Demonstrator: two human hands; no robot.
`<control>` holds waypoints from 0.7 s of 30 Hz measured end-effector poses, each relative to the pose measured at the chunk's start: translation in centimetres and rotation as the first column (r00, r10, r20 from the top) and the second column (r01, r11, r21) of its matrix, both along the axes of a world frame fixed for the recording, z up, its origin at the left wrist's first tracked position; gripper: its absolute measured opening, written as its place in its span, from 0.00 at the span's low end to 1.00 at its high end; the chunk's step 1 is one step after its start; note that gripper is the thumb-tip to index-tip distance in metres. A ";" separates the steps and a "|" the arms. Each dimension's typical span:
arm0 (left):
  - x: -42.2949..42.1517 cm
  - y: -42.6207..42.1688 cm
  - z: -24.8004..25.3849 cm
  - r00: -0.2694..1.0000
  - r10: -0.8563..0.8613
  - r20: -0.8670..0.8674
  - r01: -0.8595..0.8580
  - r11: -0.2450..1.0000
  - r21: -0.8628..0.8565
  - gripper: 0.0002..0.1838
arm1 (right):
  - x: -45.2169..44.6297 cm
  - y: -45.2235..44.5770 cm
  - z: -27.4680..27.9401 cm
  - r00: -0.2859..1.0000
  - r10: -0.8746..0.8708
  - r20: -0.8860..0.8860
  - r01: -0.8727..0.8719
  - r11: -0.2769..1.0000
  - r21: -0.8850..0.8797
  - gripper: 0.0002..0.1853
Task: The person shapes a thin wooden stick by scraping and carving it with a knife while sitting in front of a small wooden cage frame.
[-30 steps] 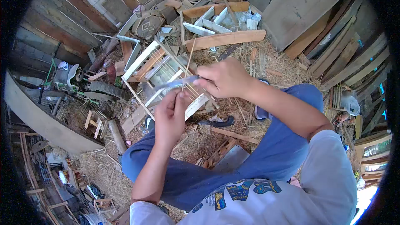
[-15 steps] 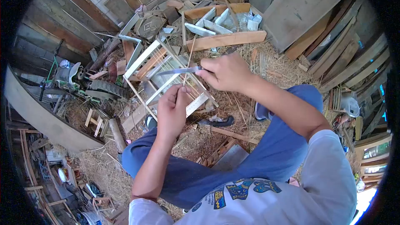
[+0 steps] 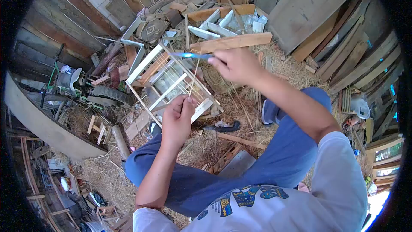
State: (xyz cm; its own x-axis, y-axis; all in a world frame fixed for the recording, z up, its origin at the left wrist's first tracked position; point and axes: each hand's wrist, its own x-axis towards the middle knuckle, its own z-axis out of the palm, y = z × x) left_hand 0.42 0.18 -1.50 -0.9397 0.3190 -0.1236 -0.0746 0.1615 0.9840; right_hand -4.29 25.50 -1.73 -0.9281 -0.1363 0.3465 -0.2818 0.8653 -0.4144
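Observation:
My right hand (image 3: 237, 65) is closed round the handle of a knife (image 3: 189, 55), whose shiny blade points left above the wooden frame. A thin wooden stick (image 3: 194, 75) is pinched in my left hand (image 3: 179, 112) and rises from its fingertips, passing near the blade. Whether blade and stick touch, I cannot tell. Below both hands lies the light wooden frame (image 3: 141, 68) with several thin strips across it.
A dark curved tool (image 3: 227, 127) lies on the straw between my legs, near a wooden plank (image 3: 241, 140). Farther back is a white-divided wooden box (image 3: 231, 42). A wheeled machine (image 3: 71, 80) stands at left, a large board (image 3: 315, 8) at upper right.
The knife in my right hand has moved up and away from my left hand, toward the far end of the stick. My left hand has dropped slightly, keeping its pinch.

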 end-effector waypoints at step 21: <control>0.2 0.0 -0.4 0.999 -0.025 -0.036 0.023 0.998 -0.052 0.12 | 2.8 -2.9 -0.3 0.976 0.209 -0.057 -0.205 0.977 0.066 0.17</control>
State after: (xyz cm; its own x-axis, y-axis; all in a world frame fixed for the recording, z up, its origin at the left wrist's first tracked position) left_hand 0.66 0.15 -1.87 -0.9361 0.3353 -0.1061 -0.0344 0.2130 0.9764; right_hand -1.45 22.61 -2.06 -0.8539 -0.3453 0.3893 -0.4816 0.8078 -0.3400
